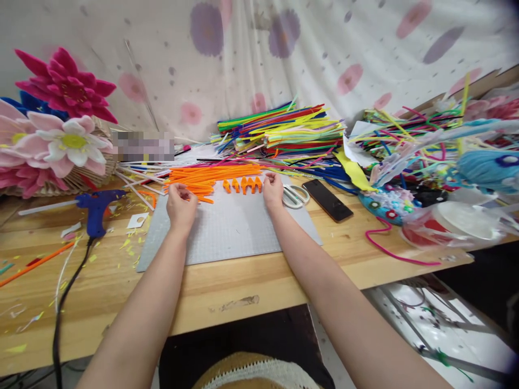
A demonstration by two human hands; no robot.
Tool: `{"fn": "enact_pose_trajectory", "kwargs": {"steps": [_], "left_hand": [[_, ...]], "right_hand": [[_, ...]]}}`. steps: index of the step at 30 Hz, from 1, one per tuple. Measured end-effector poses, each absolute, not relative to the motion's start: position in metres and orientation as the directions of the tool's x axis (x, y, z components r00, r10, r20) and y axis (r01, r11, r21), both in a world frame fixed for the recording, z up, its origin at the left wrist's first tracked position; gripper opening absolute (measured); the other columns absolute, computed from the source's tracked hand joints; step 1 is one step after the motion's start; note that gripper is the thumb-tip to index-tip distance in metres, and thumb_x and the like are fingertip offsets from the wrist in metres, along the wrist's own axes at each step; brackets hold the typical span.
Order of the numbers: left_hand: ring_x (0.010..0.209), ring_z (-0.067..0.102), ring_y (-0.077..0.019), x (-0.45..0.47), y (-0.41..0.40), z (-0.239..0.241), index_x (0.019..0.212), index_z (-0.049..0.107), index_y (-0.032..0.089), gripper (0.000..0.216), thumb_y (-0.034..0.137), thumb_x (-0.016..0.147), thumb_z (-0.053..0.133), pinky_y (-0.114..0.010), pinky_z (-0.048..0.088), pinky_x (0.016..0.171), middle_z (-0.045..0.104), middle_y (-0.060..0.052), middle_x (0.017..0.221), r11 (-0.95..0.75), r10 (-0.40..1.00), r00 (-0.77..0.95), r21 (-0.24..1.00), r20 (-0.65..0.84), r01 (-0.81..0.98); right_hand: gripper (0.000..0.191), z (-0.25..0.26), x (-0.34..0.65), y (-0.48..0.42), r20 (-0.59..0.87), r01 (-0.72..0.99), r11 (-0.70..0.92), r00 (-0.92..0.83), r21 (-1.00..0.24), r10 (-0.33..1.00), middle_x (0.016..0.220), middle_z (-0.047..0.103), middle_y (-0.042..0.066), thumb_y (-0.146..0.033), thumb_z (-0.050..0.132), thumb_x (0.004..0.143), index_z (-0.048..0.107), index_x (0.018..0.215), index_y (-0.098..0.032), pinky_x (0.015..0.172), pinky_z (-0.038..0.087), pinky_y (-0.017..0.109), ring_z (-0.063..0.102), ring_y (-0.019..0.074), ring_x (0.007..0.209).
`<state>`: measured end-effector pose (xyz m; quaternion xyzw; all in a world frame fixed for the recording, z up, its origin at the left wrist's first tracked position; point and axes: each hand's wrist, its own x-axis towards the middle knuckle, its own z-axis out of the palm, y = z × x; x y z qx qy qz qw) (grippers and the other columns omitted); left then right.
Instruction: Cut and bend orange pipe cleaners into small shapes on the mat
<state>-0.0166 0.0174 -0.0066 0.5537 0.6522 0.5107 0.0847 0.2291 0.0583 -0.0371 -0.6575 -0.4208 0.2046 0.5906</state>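
My left hand (180, 203) rests on the grey cutting mat (227, 232), its fingers curled on the near ends of a pile of orange pipe cleaners (211, 176). My right hand (273, 190) lies at the mat's far right, fingers bent down beside a row of several small folded orange pieces (243, 185). Whether its fingers pinch one of those pieces is hidden.
A blue glue gun (97, 208) with a black cord lies to the left. White-handled scissors (295, 196) and a black phone (327, 200) sit right of the mat. Stacked coloured pipe cleaners (284, 132) and fuzzy flowers (60, 129) fill the back.
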Motion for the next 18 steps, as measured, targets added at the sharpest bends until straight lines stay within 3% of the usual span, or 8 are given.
{"fn": "enact_pose_trajectory", "kwargs": {"steps": [5,9,12,15,18], "left_hand": [[0.068,0.057,-0.0144,-0.033,0.026,-0.010,0.095,0.046,0.019,0.032,0.013,0.064,0.053,-0.028,0.045,0.069,0.061,-0.001,0.078,-0.115,0.825,-0.368,0.765,0.430,0.634],[0.091,0.055,-0.0213,-0.035,0.025,-0.012,0.084,0.057,0.019,0.018,0.017,0.066,0.055,-0.036,0.041,0.086,0.062,-0.005,0.088,-0.156,0.864,-0.164,0.564,0.475,0.811],[0.100,0.050,-0.0270,-0.024,0.019,-0.014,0.078,0.062,0.021,0.012,0.027,0.069,0.060,-0.042,0.036,0.091,0.061,-0.007,0.091,-0.231,0.908,0.051,0.394,0.415,0.890],[0.095,0.051,-0.0276,-0.013,0.014,-0.015,0.075,0.062,0.021,0.008,0.027,0.073,0.057,-0.042,0.038,0.086,0.060,-0.008,0.087,-0.246,0.924,0.114,0.340,0.365,0.908],[0.094,0.051,-0.0262,-0.011,0.011,-0.010,0.076,0.059,0.020,0.008,0.023,0.077,0.052,-0.040,0.038,0.085,0.060,-0.008,0.087,-0.265,0.895,0.085,0.370,0.437,0.890]], "right_hand": [[0.014,-0.031,0.224,0.054,0.313,0.353,0.135,0.518,-0.926,0.796,0.074,0.055,0.002,-0.023,0.043,0.075,0.050,0.086,-0.018,0.069,0.040,0.028,0.050,0.0139,0.066],[0.014,-0.029,0.222,0.051,0.381,0.395,0.198,0.463,-0.897,0.800,0.076,0.056,0.003,-0.026,0.044,0.077,0.050,0.086,-0.018,0.069,0.040,0.029,0.050,0.0142,0.068],[0.015,-0.027,0.219,0.048,0.406,0.423,0.217,0.429,-0.880,0.807,0.077,0.057,0.004,-0.029,0.044,0.079,0.051,0.085,-0.018,0.068,0.040,0.029,0.051,0.0147,0.068],[0.014,-0.022,0.211,0.041,0.456,0.468,0.267,0.355,-0.842,0.816,0.078,0.057,0.004,-0.028,0.043,0.080,0.051,0.086,-0.018,0.068,0.040,0.029,0.051,0.0149,0.069],[0.014,-0.017,0.197,0.031,0.494,0.517,0.320,0.241,-0.794,0.836,0.079,0.058,0.004,-0.025,0.042,0.080,0.053,0.086,-0.018,0.068,0.040,0.029,0.051,0.0146,0.070]]}}
